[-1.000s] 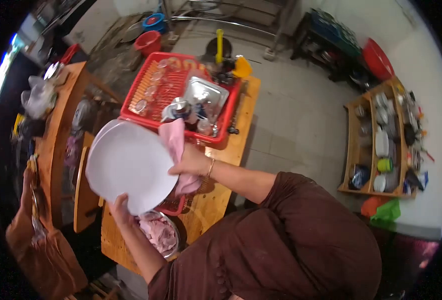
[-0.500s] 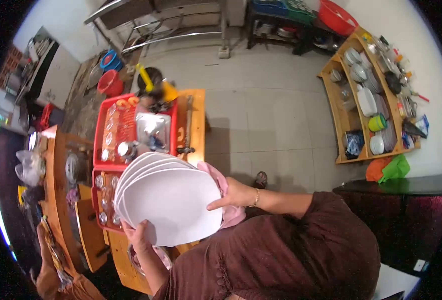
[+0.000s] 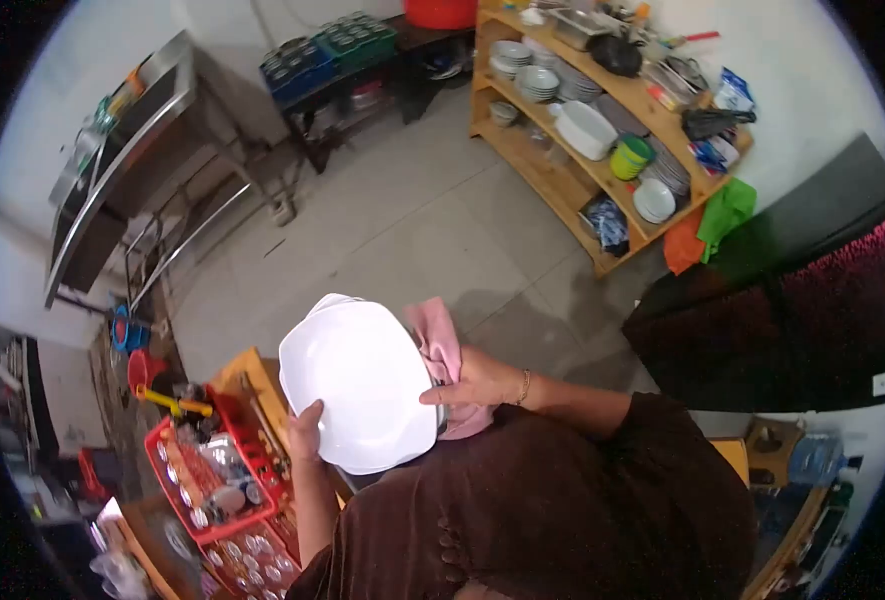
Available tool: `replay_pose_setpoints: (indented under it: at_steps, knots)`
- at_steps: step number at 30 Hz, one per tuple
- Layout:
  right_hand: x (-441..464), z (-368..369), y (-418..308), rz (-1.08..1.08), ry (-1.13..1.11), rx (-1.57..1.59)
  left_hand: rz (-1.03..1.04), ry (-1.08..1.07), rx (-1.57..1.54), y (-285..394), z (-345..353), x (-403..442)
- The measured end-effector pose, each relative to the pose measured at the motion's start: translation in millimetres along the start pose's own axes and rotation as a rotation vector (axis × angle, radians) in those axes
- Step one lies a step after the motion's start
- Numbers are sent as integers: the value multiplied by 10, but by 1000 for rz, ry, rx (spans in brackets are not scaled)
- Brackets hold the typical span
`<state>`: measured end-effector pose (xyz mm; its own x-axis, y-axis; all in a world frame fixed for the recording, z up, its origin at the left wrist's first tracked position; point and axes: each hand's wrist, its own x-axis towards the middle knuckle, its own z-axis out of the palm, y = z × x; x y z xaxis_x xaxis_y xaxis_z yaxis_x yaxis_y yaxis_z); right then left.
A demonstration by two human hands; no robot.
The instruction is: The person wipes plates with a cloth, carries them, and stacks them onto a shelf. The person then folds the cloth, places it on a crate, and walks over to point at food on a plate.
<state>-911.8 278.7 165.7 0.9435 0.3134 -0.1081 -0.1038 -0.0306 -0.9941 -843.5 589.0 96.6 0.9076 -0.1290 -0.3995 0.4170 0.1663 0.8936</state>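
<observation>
A stack of white plates point(image 3: 362, 375) with rounded corners is held in front of my body, with several rims showing at the upper left edge. My left hand point(image 3: 305, 432) grips the stack at its lower left side, thumb over the top plate's rim. On the right side my right hand point(image 3: 477, 380) clasps the stack, thumb on top. A pink cloth point(image 3: 435, 335) is pinched between my right hand and the plates, and its end hangs out above and below. The fingers under the plates are hidden.
A wooden shelf point(image 3: 552, 165) with stacked dishes stands at the far right wall. Red baskets point(image 3: 212, 530) with glassware rest on a wooden table point(image 3: 252, 372) at lower left. A steel sink stand point(image 3: 152, 170) is at upper left, a dark glossy cabinet point(image 3: 762, 330) at right.
My view and body have turned right, away from the red baskets and toward the shelf. The plates came along in both hands and now sit more evenly stacked.
</observation>
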Motion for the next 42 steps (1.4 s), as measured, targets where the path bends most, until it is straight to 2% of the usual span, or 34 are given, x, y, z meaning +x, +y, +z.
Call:
replay_pose_setpoints:
  at_steps: [1, 3, 4, 5, 7, 8, 9, 11, 13, 15, 16, 19, 22, 24, 25, 28, 29, 31, 32, 33, 35, 39, 41, 42]
  knots:
    - [-46, -136, 153, -1, 26, 2, 38, -39, -83, -8, 239, 81]
    - [-85, -361, 52, -59, 92, 224, 14, -65, -76, -18, 521, 313]
    - [-133, -392, -16, -81, 129, 437, -36, -89, -85, -11, 601, 451]
    - [-138, -499, 42, -85, 149, 440, -89, -110, -91, 16, 749, 587]
    - [-131, -587, 244, -48, 466, 395, -103, -213, -52, 103, 983, 864]
    - [-116, -632, 217, 1, 464, 545, -95, -240, 4, 158, 1127, 999]
    - [-67, -719, 318, -4, 486, 545, -85, -267, 60, 251, 1305, 1126]
    - [84, -945, 570, 146, 411, 795, -105, -345, 50, 389, 1609, 1341]
    - [199, -1214, 666, 182, 407, 825, -158, -385, 121, 452, 1839, 1638]
    - [359, -1415, 528, 312, 678, 821, -216, -416, 188, 514, 2025, 1972]
    - [464, -1475, 570, 176, 733, 853, -230, -397, 251, 545, 2158, 2148]
    - [768, -1665, 738, 172, 861, 909, -263, -450, 263, 665, 2400, 2758]
    - [1084, -1827, 882, 156, 992, 873, -334, -532, 370, 996, 2814, 3275]
    - [1247, -1905, 1234, 113, 1022, 932, -310, -597, 514, 1165, 3126, 3514]
    - [1268, -1927, 1419, 75, 1035, 975, -317, -615, 535, 1096, 3222, 3698]
    - [1235, -2143, 1273, 9, 1119, 1041, -326, -703, 597, 865, 3538, 4151]
    - [1197, -2233, 1342, 8, 1135, 1058, -389, -707, 585, 895, 3788, 4138]
    - [1069, -2372, 1573, 42, 1247, 1132, -471, -707, 592, 827, 4210, 4152]
    - [1033, -2485, 1786, -51, 1310, 984, -460, -756, 597, 761, 4357, 4162]
    - [985, -2625, 1747, -42, 1318, 1007, -445, -803, 600, 680, 4543, 4186]
    - [911, -2827, 1595, -23, 1523, 1026, -438, -857, 617, 513, 4806, 4231]
    - [827, -3399, 1338, -103, 1482, 1097, -454, -969, 701, 290, 5320, 4385]
    - [874, -3601, 1313, -217, 1543, 978, -536, -985, 781, 252, 5608, 4437]
    - [865, -3690, 1387, -204, 1551, 997, -468, -1027, 799, 98, 5671, 4581]
